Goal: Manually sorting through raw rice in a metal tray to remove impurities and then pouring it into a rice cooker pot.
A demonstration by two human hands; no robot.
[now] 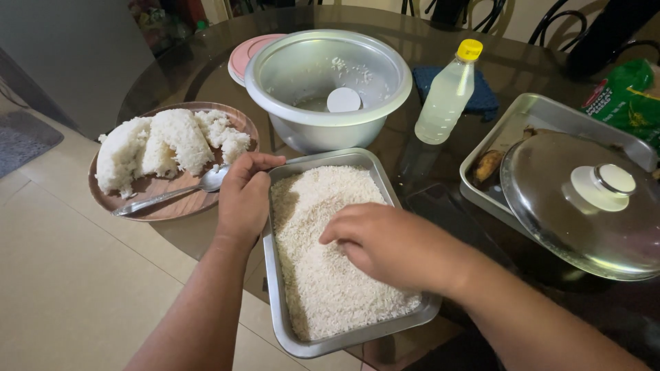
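Note:
A rectangular metal tray (357,158) full of uncooked white rice (323,275) sits at the near edge of a dark glass table (412,172). My left hand (244,196) grips the tray's far left rim. My right hand (388,244) lies palm down in the rice at the tray's right side, its fingers curled into the grains. Behind the tray stands an empty metal pot (328,86) with a small white cup (344,100) inside it.
A round wooden plate (172,199) at the left holds cooked rice (161,141) and a spoon (168,194). A clear bottle with a yellow cap (447,93), a second metal tray (536,113), a metal lid (584,203) and a green packet (629,96) are at the right.

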